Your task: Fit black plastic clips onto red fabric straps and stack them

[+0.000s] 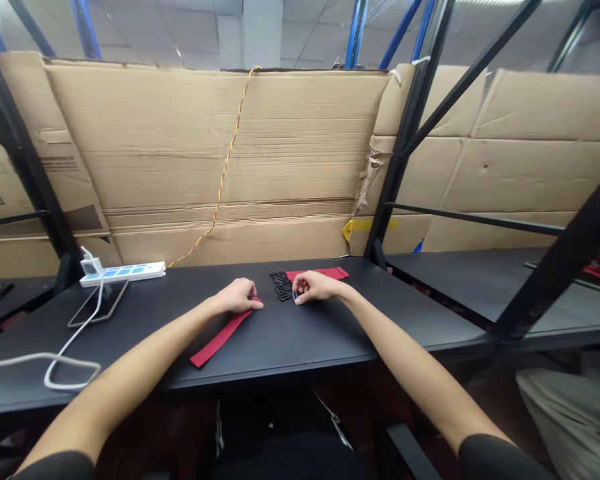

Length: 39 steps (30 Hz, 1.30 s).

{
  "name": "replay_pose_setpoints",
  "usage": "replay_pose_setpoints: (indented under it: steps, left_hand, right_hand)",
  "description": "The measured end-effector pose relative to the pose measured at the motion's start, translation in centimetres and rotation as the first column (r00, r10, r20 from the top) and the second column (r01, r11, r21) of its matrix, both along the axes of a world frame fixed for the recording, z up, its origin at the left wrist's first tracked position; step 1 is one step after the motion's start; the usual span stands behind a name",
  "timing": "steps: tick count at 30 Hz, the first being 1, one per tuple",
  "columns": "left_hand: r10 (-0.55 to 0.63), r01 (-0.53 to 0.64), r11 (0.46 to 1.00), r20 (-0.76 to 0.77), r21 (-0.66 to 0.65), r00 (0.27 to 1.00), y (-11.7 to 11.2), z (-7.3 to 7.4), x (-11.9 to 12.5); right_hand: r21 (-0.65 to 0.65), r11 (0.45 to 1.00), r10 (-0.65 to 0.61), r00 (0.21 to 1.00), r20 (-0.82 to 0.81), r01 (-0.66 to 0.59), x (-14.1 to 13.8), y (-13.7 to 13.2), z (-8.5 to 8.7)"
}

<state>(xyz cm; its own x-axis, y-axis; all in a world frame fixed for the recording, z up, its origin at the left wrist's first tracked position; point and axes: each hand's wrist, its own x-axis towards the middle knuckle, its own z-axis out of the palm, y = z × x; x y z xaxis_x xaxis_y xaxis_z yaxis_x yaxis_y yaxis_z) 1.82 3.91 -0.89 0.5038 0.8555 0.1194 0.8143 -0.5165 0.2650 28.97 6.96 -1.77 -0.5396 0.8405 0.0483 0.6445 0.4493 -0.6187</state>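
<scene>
Workshop bay: black counter (300,347) carrying red fabric straps (220,339), black buckles (281,285) and a white power strip (123,273), set within black steel racking (409,133), backed by corrugated cardboard sheets (205,153), beneath ceiling tiles (180,33).

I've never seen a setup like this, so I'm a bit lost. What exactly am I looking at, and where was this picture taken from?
No machine is involved here. These are a person's own two bare hands, seen from a camera worn on their head, which looks forward and down. This is the only view.

The left hand rests on the end of a red strap lying on a black table. The right hand is beside a small heap of black buckle-like pieces and above a second red strap. It may be pinching one piece, but I can't tell for sure.

Farther along the table lie a white power strip and a phone. Flattened cardboard stands behind.
</scene>
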Motion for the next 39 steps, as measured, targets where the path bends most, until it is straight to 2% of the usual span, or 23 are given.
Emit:
replay_pose_setpoints:
  steps: [5,9,12,15,17,20,23,32,36,39]
  left_hand:
    - [-0.018,0.055,0.987,0.236,-0.152,0.971,0.4,-0.1,0.0]
    - [-0.019,0.114,0.97,0.402,-0.215,0.915,0.1,-0.5,0.6]
    - [-0.033,0.17,0.957,0.494,-0.237,0.869,-0.2,-0.6,0.9]
    - [-0.104,0.278,0.928,0.546,-0.247,0.831,-0.5,-0.5,1.0]
    - [-0.123,0.31,0.916,0.556,-0.255,0.822,-0.7,-0.3,1.0]
    - [-0.093,0.303,0.915,0.59,-0.267,0.802,-0.8,-0.3,1.1]
    - [-0.049,0.304,0.911,0.659,-0.278,0.751,-0.8,-0.5,1.3]
    - [-0.023,0.409,0.854,0.763,-0.321,0.646,-1.0,-0.6,1.4]
    - [0.016,0.404,0.853,0.79,-0.331,0.613,-1.0,-0.8,1.8]
    - [0.036,0.387,0.867,0.813,-0.314,0.58,-1.4,-0.5,2.1]
  right_hand:
    - [-0.082,0.989,0.104,0.975,-0.194,-0.122,-0.5,-0.4,0.2]
    - [-0.135,0.961,0.16,0.884,-0.439,-0.241,-1.5,-1.2,0.6]
    - [-0.17,0.948,0.141,0.835,-0.533,-0.268,-2.4,-1.9,0.6]
    - [-0.217,0.933,0.127,0.826,-0.549,-0.288,-3.1,-2.4,0.6]
    - [-0.238,0.925,0.122,0.824,-0.554,-0.297,-3.3,-2.6,0.5]
    - [-0.26,0.912,0.112,0.803,-0.586,-0.317,-3.4,-2.8,0.4]
    - [-0.278,0.902,0.098,0.783,-0.614,-0.331,-3.5,-2.9,0.4]
    - [-0.296,0.898,0.067,0.766,-0.639,-0.326,-3.6,-3.0,0.7]
    - [-0.31,0.879,0.088,0.761,-0.643,-0.363,-3.8,-3.0,0.5]
    - [-0.316,0.873,0.059,0.725,-0.687,-0.371,-3.9,-3.0,0.3]
